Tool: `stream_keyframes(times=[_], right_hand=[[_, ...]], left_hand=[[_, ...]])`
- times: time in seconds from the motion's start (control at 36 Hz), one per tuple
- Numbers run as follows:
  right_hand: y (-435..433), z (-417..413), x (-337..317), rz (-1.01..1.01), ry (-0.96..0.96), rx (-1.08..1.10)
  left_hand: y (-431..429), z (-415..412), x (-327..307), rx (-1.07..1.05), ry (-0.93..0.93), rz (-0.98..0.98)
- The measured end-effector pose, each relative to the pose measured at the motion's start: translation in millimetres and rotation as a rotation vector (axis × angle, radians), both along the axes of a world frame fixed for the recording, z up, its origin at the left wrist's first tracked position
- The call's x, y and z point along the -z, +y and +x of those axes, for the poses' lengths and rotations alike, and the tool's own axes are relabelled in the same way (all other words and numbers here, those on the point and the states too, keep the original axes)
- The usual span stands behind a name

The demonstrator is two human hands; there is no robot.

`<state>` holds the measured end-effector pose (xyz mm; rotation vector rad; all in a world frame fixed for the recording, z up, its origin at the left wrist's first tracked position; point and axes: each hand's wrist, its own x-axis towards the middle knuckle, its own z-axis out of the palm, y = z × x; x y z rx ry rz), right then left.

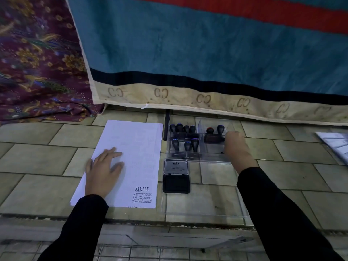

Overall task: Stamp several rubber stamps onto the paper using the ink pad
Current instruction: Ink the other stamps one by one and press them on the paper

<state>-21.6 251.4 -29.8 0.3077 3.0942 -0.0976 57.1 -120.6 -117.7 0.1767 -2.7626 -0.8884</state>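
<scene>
The right hand [235, 142] reaches into the clear box [212, 150], fingers curled at the end of a wide black stamp [213, 138]; I cannot tell if it holds it. The left hand [102, 168] lies flat and open on the white paper [137, 147] on the tiled floor [282, 166]. The open ink pad [176, 182] sits just right of the paper

1. Paper [131, 147]: white sheets, matt and smooth
2. Stamp handles [194, 143]: dark, smooth, with a glossy sheen
3. Tray [212, 159]: clear plastic, glossy, see-through walls
4. Ink pad [176, 180]: matt black plastic case; silvery, slightly shiny lid face
5. Floor [37, 157]: pale tiles, dull and scuffed, dark grout lines
6. Blanket [188, 44]: teal cloth, soft plush nap; cream border
7. Patterned cloth [33, 53]: thin printed fabric, creased
8. Sleeves [278, 204]: black matt cloth
</scene>
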Motion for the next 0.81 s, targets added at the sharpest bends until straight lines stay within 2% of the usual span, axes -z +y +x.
stream_keyframes(times=[0.25, 0.47, 0.56, 0.64, 0.75, 0.81], right_hand=[[-3.9, 3.4, -0.9, 0.023, -0.043, 0.02], [-3.6, 3.7, -6.5, 0.037, -0.044, -0.018], [-2.5, 1.5, -10.8, 0.073, 0.002, -0.079], [-2.6, 0.7, -14.5, 0.076, 0.001, -0.093], [-3.2, 4.0, -13.3, -0.028, -0.018, -0.067], [-5.8, 10.2, -12.5, -0.096, 0.062, -0.074]], left_hand=[[-4.1, -8.0, -5.8, -0.011, -0.064, 0.134], [-6.5, -16.0, -28.6, -0.05, -0.152, 0.145], [-2.9, -16.2, -36.1, -0.064, -0.152, 0.081], [4.9, -13.9, -38.1, -0.06, -0.076, -0.028], [27.8, -0.3, -38.3, 0.09, 0.052, 0.14], [42.1, 9.5, -35.3, 0.233, 0.061, 0.185]])
